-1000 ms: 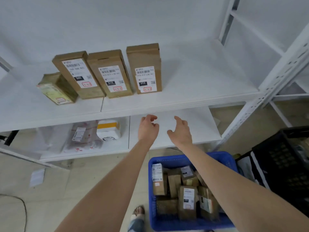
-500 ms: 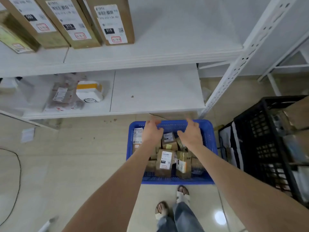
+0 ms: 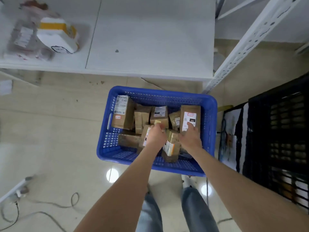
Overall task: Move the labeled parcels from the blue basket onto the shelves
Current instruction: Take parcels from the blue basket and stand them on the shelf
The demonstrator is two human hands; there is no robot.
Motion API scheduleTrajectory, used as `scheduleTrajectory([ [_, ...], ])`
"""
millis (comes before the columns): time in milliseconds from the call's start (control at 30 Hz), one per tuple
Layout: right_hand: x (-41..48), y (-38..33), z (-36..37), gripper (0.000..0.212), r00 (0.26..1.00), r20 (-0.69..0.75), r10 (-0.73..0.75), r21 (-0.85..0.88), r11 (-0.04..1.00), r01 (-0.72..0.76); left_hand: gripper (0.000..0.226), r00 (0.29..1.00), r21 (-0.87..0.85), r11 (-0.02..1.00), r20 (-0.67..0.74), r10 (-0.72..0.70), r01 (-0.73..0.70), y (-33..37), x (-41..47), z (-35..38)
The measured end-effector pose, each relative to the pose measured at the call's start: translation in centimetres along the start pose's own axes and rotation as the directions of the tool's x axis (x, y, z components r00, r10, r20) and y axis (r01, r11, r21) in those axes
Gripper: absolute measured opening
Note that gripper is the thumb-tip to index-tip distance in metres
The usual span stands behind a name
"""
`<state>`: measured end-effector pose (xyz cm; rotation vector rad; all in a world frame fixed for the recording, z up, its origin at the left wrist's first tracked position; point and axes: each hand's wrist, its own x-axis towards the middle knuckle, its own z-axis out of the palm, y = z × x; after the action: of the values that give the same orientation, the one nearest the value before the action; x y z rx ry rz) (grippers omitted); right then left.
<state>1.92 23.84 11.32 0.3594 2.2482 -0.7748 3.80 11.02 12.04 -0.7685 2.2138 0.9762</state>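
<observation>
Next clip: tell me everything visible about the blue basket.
The blue basket is rectangular plastic, with slotted walls and floor, a rounded rim and a handle slot at its left end. It stands upright on the tiled floor before the white shelf, holding jumbled brown labelled parcels. The left hand and right hand reach in among them.

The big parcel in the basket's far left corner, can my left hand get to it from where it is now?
Probably yes. The big parcel sits uncovered, label up, and the left hand is inside the basket, just to its right, with only smaller parcels between.
</observation>
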Motion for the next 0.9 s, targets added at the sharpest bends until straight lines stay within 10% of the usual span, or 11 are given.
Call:
scheduleTrajectory([
  [467, 18.0, 11.1, 14.3, 0.112, 0.952, 0.195, 0.234, 0.035, 0.969, -0.246, 0.04, 0.959, -0.096, 0.961, 0.149, -0.243, 0.258, -8.2, 14.8, 15.9],
  [767, 19.2, 9.5, 14.0, 0.053, 0.979, 0.073, 0.192, 0.066, 0.978, -0.197, 0.044, 0.933, -0.215, 0.915, 0.195, -0.303, 0.342, -9.5, 16.5, 15.4],
  [900, 16.5, 7.8, 11.4, 0.112, 0.929, 0.284, 0.237, 0.367, 0.869, -0.333, 0.041, 0.919, -0.295, 0.884, 0.27, -0.287, 0.362, -7.2, 13.7, 12.9],
])
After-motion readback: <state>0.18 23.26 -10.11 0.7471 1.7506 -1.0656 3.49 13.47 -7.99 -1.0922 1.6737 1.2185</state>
